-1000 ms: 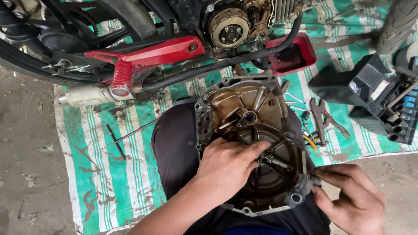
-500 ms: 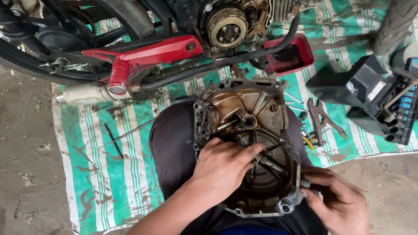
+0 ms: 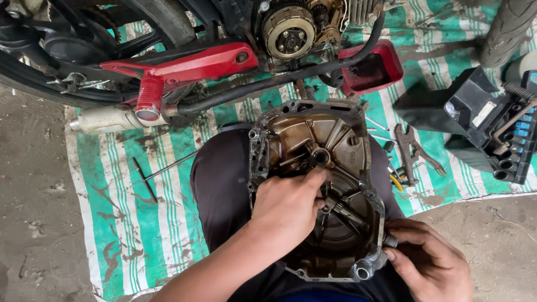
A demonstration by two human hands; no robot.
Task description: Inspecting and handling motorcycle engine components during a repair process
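Hands: left hand (image 3: 288,210) presses closed inside engine cover (image 3: 319,145); right hand (image 3: 428,263) pinches its lower corner.

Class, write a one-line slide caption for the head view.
Left hand inside oily engine cover on lap; right hand gripping its lower edge.

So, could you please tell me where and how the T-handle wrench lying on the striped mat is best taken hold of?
Take the T-handle wrench by its dark crossbar at the lower left end, coming straight down from above. It lies flat on the green striped mat with open mat around it, and the crossbar gives a broader hold than the thin shaft, which points toward the dark-trousered knee.
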